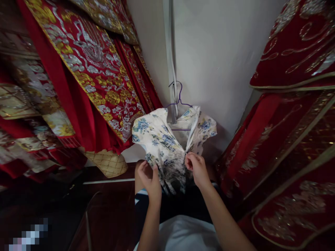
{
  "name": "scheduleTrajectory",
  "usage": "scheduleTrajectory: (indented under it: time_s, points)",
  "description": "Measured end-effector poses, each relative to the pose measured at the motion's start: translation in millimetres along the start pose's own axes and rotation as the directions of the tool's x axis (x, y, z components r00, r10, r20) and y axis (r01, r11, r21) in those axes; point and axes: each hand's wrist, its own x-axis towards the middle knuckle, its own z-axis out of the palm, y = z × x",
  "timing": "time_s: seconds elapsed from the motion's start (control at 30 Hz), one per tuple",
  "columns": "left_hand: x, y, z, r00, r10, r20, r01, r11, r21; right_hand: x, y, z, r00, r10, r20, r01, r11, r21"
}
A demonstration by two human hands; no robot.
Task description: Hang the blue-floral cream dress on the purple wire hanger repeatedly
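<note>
A white dress with blue flowers (164, 137) hangs on a thin purple hanger (180, 101), its front partly unfastened at the neck and its lower part bunched and dark over the person's lap. My right hand (195, 165) pinches the dress's front edge at the bottom of the neck opening. At the dress's left side, my left hand (150, 177) has its thumb and fingers apart, close to the fabric, with nothing held between them.
Red garments with gold and silver embroidery (91, 66) hang at the left. More red embroidered garments (295, 62) hang at the right. A grey strap (170, 52) runs down the pale wall (214, 45) behind the hanger.
</note>
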Motion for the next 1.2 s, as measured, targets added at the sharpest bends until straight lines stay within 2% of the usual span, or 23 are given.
scheduleTrajectory:
  time_s: [0.03,0.1,0.17,0.23,0.33,0.4,0.57,0.7,0.77,0.9,1.03,1.13,1.2]
  points:
    - [-3.2,2.8,2.6,0.996,0.087,0.020,-0.088,0.995,0.039,-1.6,-0.8,-0.5,1.000,0.001,0.014,-0.001,1.000,0.000]
    - [-10.1,10.0,12.3,0.964,0.193,0.183,-0.211,0.974,0.086,-4.2,-1.0,-0.7,0.999,0.012,0.036,-0.012,1.000,-0.001]
    - [-15.7,17.9,27.7,0.896,0.207,0.393,-0.249,0.967,0.060,-6.2,-0.2,-0.5,0.999,0.011,0.046,-0.011,1.000,-0.004]
    - [-18.7,24.6,45.7,0.841,0.199,0.503,-0.221,0.975,-0.018,-7.7,0.5,-0.6,0.998,-0.007,0.055,0.008,1.000,-0.017]
    - [-19.9,30.8,67.5,0.840,0.220,0.497,-0.177,0.975,-0.133,-9.1,-0.3,-3.4,0.997,-0.029,0.067,0.032,0.999,-0.037]
    - [-20.5,33.0,74.0,0.833,0.230,0.503,-0.171,0.972,-0.161,-9.4,-2.1,-6.9,0.997,-0.037,0.071,0.040,0.998,-0.045]
    - [-20.0,36.4,67.8,0.734,0.187,0.653,-0.113,0.982,-0.154,-10.1,-7.1,-13.5,0.996,-0.036,0.086,0.041,0.997,-0.057]
    - [-12.8,37.9,63.7,0.660,0.224,0.717,-0.180,0.974,-0.138,-14.4,-11.5,-9.8,0.998,-0.019,0.060,0.028,0.990,-0.138]
    - [-10.5,38.3,65.3,0.664,0.248,0.706,-0.203,0.968,-0.149,-17.3,-14.4,-6.5,0.998,-0.022,0.057,0.032,0.985,-0.172]
    - [-13.2,38.7,68.7,0.721,0.246,0.648,-0.208,0.969,-0.137,-16.7,-18.2,-3.2,0.999,-0.028,0.026,0.031,0.986,-0.163]
    - [-15.3,40.1,65.3,0.754,0.213,0.621,-0.220,0.973,-0.067,-3.6,-16.1,-8.3,0.998,0.039,0.047,-0.029,0.981,-0.194]
    - [-11.7,42.7,60.9,0.754,0.177,0.633,-0.207,0.978,-0.026,6.4,-14.6,-12.9,0.983,0.127,0.130,-0.092,0.964,-0.251]
    - [-8.7,44.8,58.7,0.734,0.171,0.658,-0.205,0.978,-0.026,9.6,-16.0,-13.7,0.971,0.165,0.174,-0.112,0.953,-0.282]
